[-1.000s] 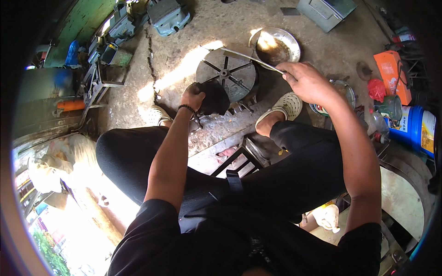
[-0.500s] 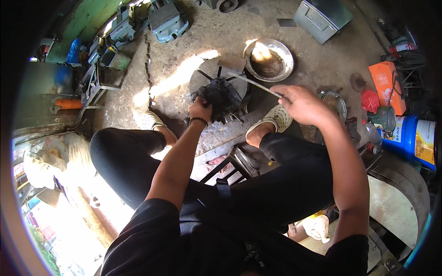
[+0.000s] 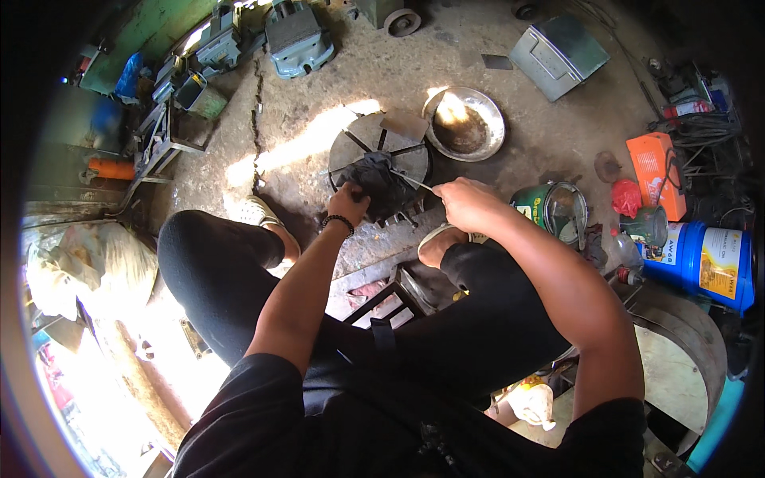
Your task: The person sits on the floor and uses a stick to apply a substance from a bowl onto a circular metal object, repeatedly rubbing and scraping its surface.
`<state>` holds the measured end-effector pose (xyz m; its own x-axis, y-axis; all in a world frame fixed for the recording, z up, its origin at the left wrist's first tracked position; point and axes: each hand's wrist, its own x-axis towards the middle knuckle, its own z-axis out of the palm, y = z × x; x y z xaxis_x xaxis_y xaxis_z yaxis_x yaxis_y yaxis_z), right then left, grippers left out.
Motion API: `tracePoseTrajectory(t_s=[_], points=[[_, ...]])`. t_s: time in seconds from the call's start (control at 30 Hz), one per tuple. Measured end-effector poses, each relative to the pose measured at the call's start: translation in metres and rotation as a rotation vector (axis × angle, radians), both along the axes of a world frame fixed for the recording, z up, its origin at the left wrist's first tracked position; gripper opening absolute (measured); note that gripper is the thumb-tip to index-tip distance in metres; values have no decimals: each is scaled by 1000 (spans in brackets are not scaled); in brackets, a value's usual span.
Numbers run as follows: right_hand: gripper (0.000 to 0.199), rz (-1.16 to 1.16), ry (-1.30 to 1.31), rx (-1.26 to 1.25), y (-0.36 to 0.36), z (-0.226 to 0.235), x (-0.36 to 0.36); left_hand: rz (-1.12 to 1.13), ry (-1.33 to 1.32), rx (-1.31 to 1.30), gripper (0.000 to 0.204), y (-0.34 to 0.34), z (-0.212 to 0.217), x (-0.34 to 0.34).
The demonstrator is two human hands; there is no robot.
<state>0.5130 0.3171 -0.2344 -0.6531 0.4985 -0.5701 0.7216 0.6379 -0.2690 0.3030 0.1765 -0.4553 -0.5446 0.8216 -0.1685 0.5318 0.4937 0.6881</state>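
Observation:
A round slotted metal plate [image 3: 348, 150] lies raised on the floor in front of my feet. Over its near side is a dark crumpled bundle that looks like a black rag [image 3: 374, 177]. My left hand [image 3: 349, 203] is closed on the near left edge of this rag. From the right, my right hand [image 3: 472, 202] comes in, fingers wrapped round one end of a thin metal rod [image 3: 410, 180]. The rod's far end touches or lies just over the rag; I cannot tell which. What sits under the rag is hidden.
Beyond the plate to the right stands a shallow metal basin [image 3: 488, 143]. A green can [image 3: 534, 204], an orange box [image 3: 657, 171] and a blue bucket [image 3: 685, 259] line the right side. Grey machine parts [image 3: 295, 40] and a metal box [image 3: 550, 60] stand farther back.
My right hand has moved left and nearer to me, bringing the rod's tip down from the plate's far side to the rag. My left hand still grips the rag, nearly in place.

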Motion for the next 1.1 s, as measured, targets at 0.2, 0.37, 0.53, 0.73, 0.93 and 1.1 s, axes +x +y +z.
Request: tracePoseTrajectory(t_s=[0.2,0.37,0.53,0.73,0.93,1.1], points=[[34,72,188,-163,21,-23,2,22,-253,-108,44,11,20,4],[83,-454,529,-1106,33,-11,-1,49,-98,-62,45,7,4,6],[80,-229,660,-735,20,-16,-21,87,-158,-78,41,11,-7,2],[53,-386,792,-325,-3,-64,-60,115,-164,-107,42,16,-2,6],[54,-687,1254,-447,-12,-112,-97,199,-264,-94,45,21,-1,14],[49,-771,1326,-543,-9,-124,-81,39,-279,-229,64,11,-8,12]])
